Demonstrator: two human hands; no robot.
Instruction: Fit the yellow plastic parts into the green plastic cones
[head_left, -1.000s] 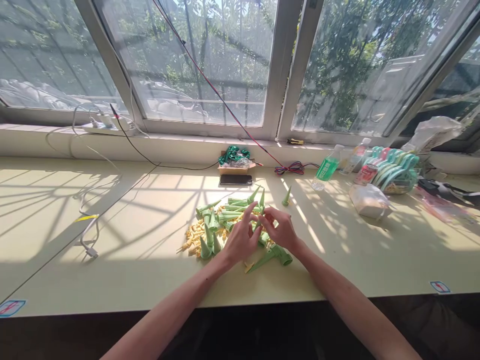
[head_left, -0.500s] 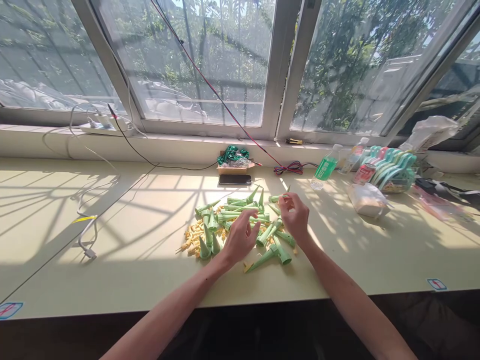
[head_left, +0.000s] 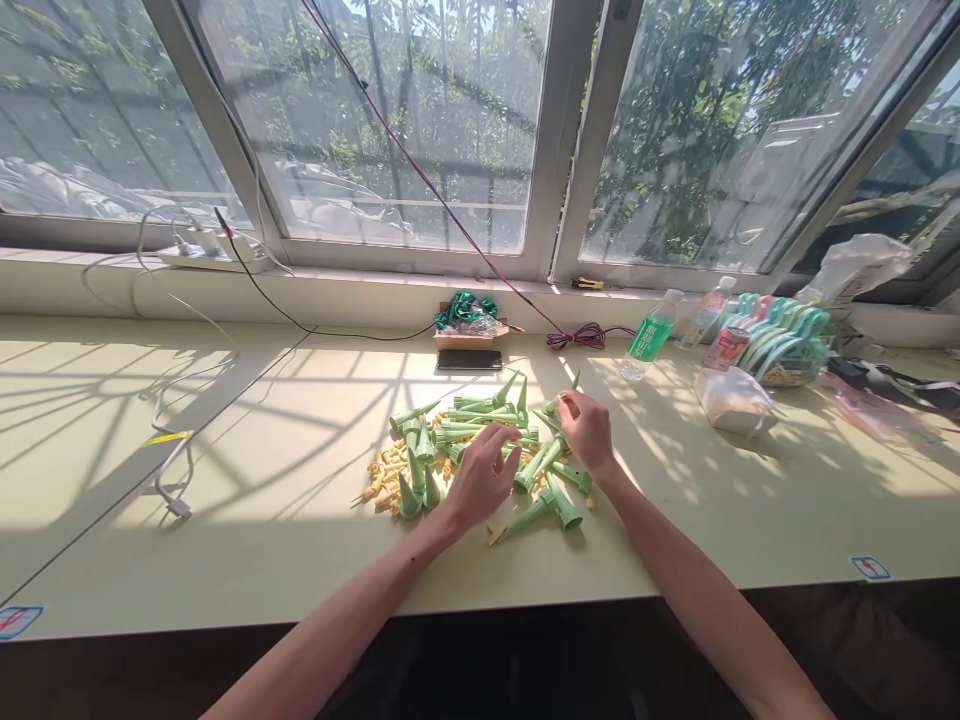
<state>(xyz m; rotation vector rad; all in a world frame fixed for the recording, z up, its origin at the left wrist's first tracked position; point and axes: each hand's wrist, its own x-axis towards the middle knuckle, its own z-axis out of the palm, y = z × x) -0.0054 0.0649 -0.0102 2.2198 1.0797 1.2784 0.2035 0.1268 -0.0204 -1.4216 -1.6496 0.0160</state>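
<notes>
A heap of green cone-shaped plastic spikes (head_left: 472, 420) lies on the pale table (head_left: 300, 560), mixed with small yellow plastic parts (head_left: 384, 472) on its left side. My left hand (head_left: 480, 478) hovers over the middle of the heap with curled fingers reaching down among the cones; whether it grips one is hidden. My right hand (head_left: 589, 432) sits at the heap's right edge, its fingers pinched on a green cone (head_left: 559, 403). More green cones (head_left: 551, 500) lie just in front of both hands.
A black phone (head_left: 470, 359) and a small box with green items (head_left: 469, 320) lie behind the heap. Bottles (head_left: 651, 338), a can, teal hangers (head_left: 787, 335) and a white bag (head_left: 731, 398) stand at the right. Cables and a power strip (head_left: 210, 255) run along the left sill.
My right hand moved right, away from the left hand, to the heap's right edge and closed on a cone there. My left hand lowered slightly onto the pile.
</notes>
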